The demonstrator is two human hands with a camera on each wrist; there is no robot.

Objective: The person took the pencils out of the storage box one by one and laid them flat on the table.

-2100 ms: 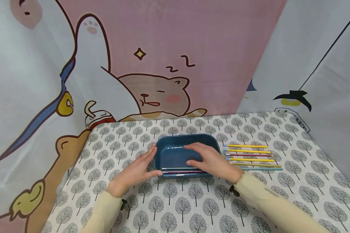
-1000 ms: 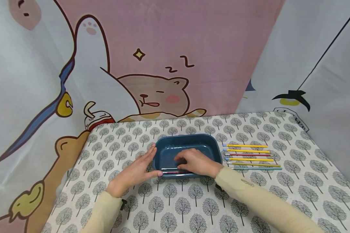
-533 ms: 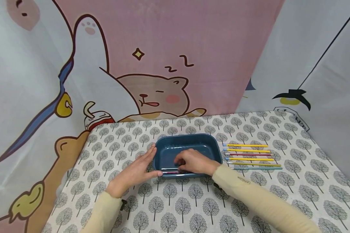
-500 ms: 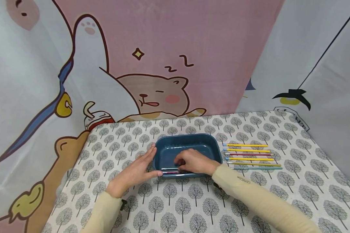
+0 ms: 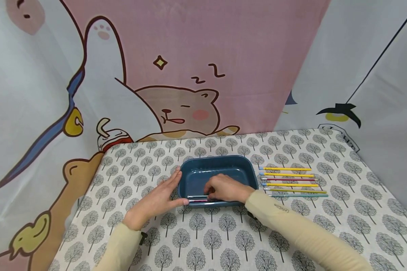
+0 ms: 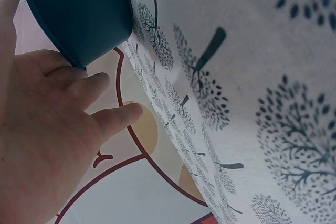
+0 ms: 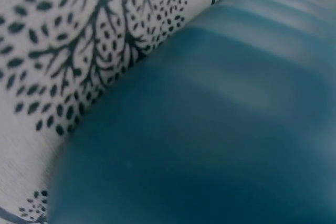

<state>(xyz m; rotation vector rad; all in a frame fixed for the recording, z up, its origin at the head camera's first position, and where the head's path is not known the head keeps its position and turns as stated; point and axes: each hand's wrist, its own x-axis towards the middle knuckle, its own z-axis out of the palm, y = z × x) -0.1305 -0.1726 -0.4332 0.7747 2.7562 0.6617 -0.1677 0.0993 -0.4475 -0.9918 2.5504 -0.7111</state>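
Observation:
A dark blue rectangular tray (image 5: 244, 163) sits on the cloth-covered table. Two slim pencils, one greenish (image 5: 196, 197) and one dark red (image 5: 199, 200), lie side by side along its near inner wall. My left hand (image 5: 157, 200) rests against the tray's left end, fingers extended and thumb at the near corner; the left wrist view shows its fingers by the tray's outer wall. Inside the tray, my right hand (image 5: 226, 188) reaches down with curled fingers and pinches at the greenish pencil; its fingertips are partly hidden. The right wrist view shows just the tray's outer wall (image 7: 210, 129).
To the right of the tray lie several pencils in a row: yellow pencils (image 5: 288, 175), a dark red pencil (image 5: 291, 180) and a teal pencil (image 5: 302, 195). The tablecloth (image 5: 220, 241) has a tree print. A cartoon-printed curtain (image 5: 251, 75) hangs behind.
My right hand has moved left inside the tray, and its fingers have curled down at the pencils. During the last half second it barely shifts. My left hand stays on the tray.

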